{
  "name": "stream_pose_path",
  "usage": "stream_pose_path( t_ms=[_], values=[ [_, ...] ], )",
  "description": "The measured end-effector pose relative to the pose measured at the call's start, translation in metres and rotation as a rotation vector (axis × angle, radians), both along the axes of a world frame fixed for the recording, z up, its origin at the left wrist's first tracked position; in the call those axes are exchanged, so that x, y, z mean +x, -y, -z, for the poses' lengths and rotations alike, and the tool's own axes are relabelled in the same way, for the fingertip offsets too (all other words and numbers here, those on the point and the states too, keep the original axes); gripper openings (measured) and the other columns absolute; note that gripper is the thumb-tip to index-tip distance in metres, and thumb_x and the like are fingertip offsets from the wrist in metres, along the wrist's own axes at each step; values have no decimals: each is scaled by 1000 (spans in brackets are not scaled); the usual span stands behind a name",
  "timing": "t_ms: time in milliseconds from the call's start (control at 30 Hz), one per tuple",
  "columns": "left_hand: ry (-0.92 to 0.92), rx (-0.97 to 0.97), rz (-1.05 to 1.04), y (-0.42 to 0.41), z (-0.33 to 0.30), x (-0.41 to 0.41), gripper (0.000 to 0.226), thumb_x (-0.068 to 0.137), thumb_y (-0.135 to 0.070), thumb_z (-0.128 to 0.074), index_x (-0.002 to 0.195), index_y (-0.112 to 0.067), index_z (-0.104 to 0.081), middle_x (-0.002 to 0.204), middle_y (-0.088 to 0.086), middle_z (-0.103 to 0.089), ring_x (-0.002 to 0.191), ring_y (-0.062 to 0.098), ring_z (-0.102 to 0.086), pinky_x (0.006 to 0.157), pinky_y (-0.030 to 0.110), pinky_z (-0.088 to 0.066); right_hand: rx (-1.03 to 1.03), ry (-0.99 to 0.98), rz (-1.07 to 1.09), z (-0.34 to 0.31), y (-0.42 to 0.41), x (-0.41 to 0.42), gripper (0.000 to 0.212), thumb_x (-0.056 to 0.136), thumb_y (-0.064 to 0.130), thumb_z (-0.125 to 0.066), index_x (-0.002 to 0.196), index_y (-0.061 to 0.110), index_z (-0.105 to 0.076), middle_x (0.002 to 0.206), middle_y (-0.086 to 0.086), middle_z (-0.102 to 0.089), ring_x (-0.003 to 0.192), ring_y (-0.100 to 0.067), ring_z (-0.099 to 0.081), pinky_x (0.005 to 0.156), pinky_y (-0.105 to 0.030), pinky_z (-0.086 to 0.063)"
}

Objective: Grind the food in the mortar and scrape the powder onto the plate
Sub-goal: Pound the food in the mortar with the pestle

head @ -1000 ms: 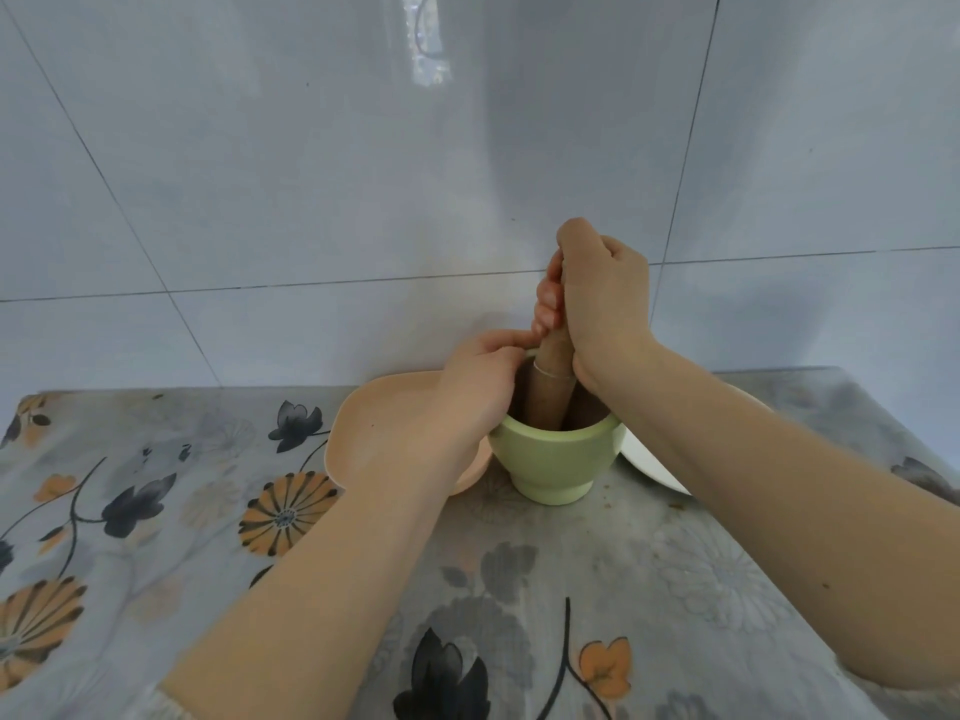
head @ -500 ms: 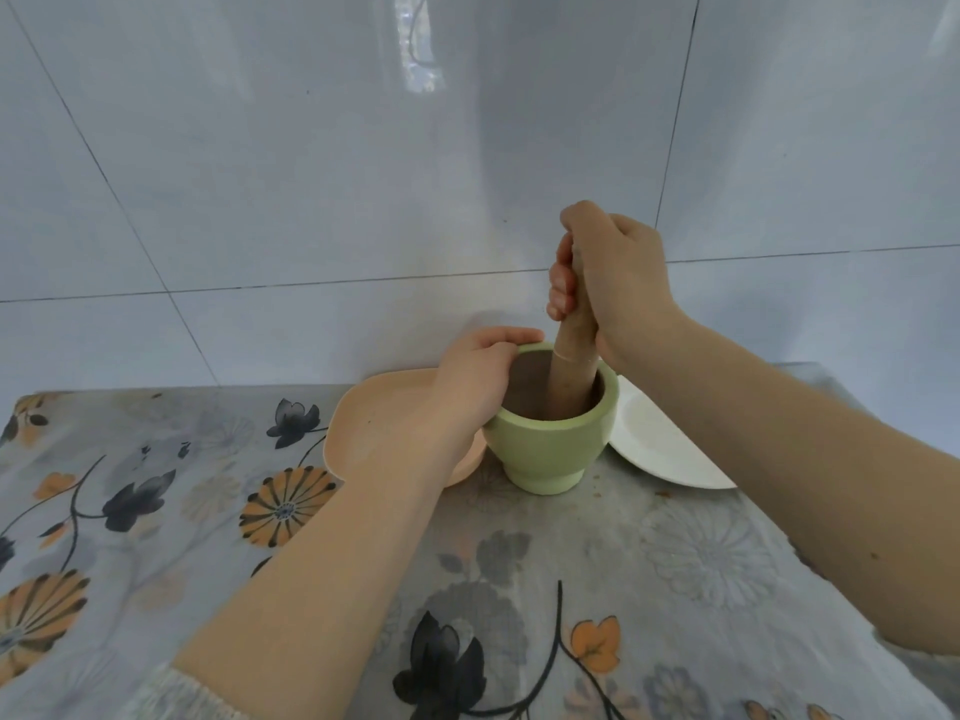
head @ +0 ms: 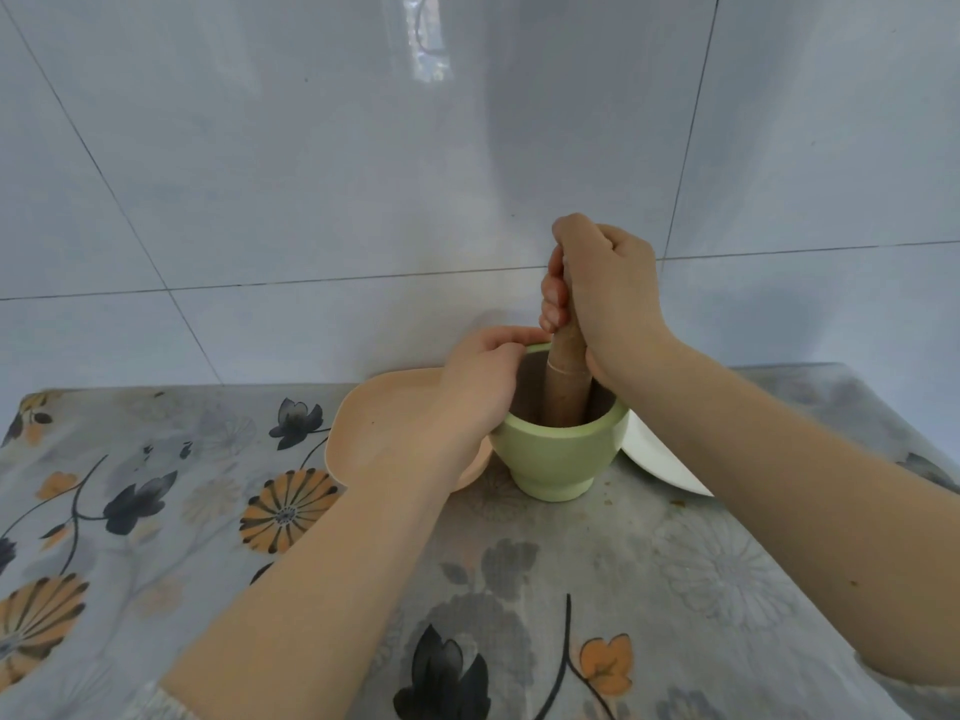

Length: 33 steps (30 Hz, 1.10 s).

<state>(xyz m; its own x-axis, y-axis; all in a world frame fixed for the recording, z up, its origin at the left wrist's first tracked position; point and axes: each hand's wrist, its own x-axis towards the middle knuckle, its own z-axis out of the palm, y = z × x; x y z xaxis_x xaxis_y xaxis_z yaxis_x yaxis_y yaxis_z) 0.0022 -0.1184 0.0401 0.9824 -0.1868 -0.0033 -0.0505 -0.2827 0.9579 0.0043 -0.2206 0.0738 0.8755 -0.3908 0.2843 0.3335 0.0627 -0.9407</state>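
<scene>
Right hand (head: 608,293) fists the stiff wooden pestle (head: 566,387) high on its shaft while left hand (head: 480,392) clamps the heavy-looking mortar (head: 558,454) by its rim

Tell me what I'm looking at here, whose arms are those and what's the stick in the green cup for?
There is no machine here. The picture comes from a camera worn on a person's head, looking down, so you see that person's own two bare arms.

The green cup is a mortar, a heavy bowl for crushing food. The stick is a wooden pestle. The right hand is wrapped around its top, and its bottom end is down inside the mortar. The left hand grips the mortar's rim to keep it from sliding. I can't see the food inside.

Everything sits on a table with a flowered tablecloth against a tiled wall. A peach plate lies left of the mortar and a white plate right, partly hidden by the arm.
</scene>
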Motion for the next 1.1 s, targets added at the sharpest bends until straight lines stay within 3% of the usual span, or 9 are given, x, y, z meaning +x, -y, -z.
stream_pose_path(
  t_ms=[100, 200, 300, 400, 467, 533, 667, 933, 1100],
  values=[
    [-17, -6, -7, 1, 1, 3, 38, 92, -12, -42, 71, -38, -62, 103, -1, -66, 104, 20, -57, 95, 35, -46, -49, 8, -27, 1, -5, 1, 24, 73, 20, -47, 53, 7, -45, 38, -5, -39, 34, -21, -36, 43, -29, -36],
    [-52, -34, -24, 2, 3, 5, 31, 92, -12, -45, 77, -32, -64, 85, -6, -63, 85, 12, -58, 76, 27, -47, -91, 18, -122, 1, -9, 1, 25, 77, 17, -47, 54, 8, -43, 36, -4, -38, 32, -21, -35, 42, -28, -34],
    [-59, -26, -45, 1, 3, 6, 35, 92, -11, -44, 67, -30, -59, 73, -8, -59, 68, 4, -52, 60, 18, -42, -83, 13, -243, -2, -10, 0, 26, 80, 14, -47, 55, 8, -43, 36, -5, -37, 32, -21, -33, 43, -30, -34],
    [-104, -33, -70, 4, -3, 8, 42, 97, -4, -36, 57, -13, -47, 56, 1, -51, 53, 8, -46, 38, 10, -39, -130, 39, -351, -2, -14, -1, 26, 77, 16, -48, 53, 9, -44, 37, -6, -36, 32, -20, -31, 43, -30, -33],
    [-106, -70, -78, 3, -4, 7, 46, 98, 2, -30, 55, -14, -39, 38, 5, -45, 44, 9, -43, 33, 6, -36, -170, 47, -363, -2, -18, -2, 26, 76, 17, -49, 53, 8, -44, 37, -5, -37, 32, -20, -30, 43, -30, -33],
    [-116, -62, -98, 4, -4, 8, 43, 96, 0, -34, 57, -11, -46, 42, 2, -52, 50, 9, -45, 36, 8, -37, -150, 33, -310, -2, -17, -2, 28, 79, 17, -49, 53, 9, -44, 36, -5, -38, 32, -21, -32, 43, -29, -33],
    [-83, -45, -55, 2, -1, 2, 27, 92, -8, -44, 97, -18, -69, 92, 2, -65, 87, 17, -58, 80, 27, -46, -76, 21, -176, 0, -10, 0, 26, 80, 18, -47, 57, 6, -44, 38, -7, -37, 34, -21, -34, 44, -30, -34],
    [-64, -44, -36, 2, -5, -3, 29, 90, -7, -43, 101, -15, -69, 96, 3, -66, 93, 19, -58, 81, 29, -48, -72, -27, -84, -6, -14, -5, 25, 81, 16, -48, 59, 6, -46, 40, -8, -39, 35, -22, -36, 45, -31, -35],
    [-50, -77, -50, 2, -4, -2, 29, 90, -5, -44, 108, -5, -67, 106, 12, -67, 99, 24, -59, 92, 34, -46, 71, -81, -235, -20, -9, -13, 27, 80, 22, -51, 55, 12, -45, 40, -4, -42, 36, -21, -36, 45, -28, -35]
  ],
)
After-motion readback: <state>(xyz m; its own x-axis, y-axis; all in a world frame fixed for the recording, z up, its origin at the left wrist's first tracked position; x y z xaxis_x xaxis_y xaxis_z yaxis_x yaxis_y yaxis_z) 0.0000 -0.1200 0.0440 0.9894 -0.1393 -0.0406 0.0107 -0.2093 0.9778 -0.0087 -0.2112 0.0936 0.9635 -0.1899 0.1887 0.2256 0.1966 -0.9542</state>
